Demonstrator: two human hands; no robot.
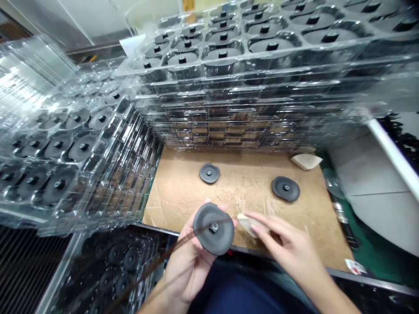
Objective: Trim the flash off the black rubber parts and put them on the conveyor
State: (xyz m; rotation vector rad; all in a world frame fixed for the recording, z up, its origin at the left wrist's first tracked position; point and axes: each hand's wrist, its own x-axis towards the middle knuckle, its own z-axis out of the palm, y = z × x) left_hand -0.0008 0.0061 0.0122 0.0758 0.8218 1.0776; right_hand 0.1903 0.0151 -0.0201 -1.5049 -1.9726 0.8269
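My left hand (191,257) is closed round a dark grey rubber disc (213,228) with a small metal stud at its centre, held face up over the near table edge. My right hand (288,246) pinches a small pale wedge-shaped piece (246,223) just right of that disc. Two more grey discs lie on the brown board (176,192): one disc (209,173) at the middle back and another disc (286,189) to the right.
Tall stacks of clear plastic trays (229,74) filled with grey discs wall in the back and left side (65,152). Another pale wedge (306,161) lies at the back right. More trays of discs (111,270) sit low at the left.
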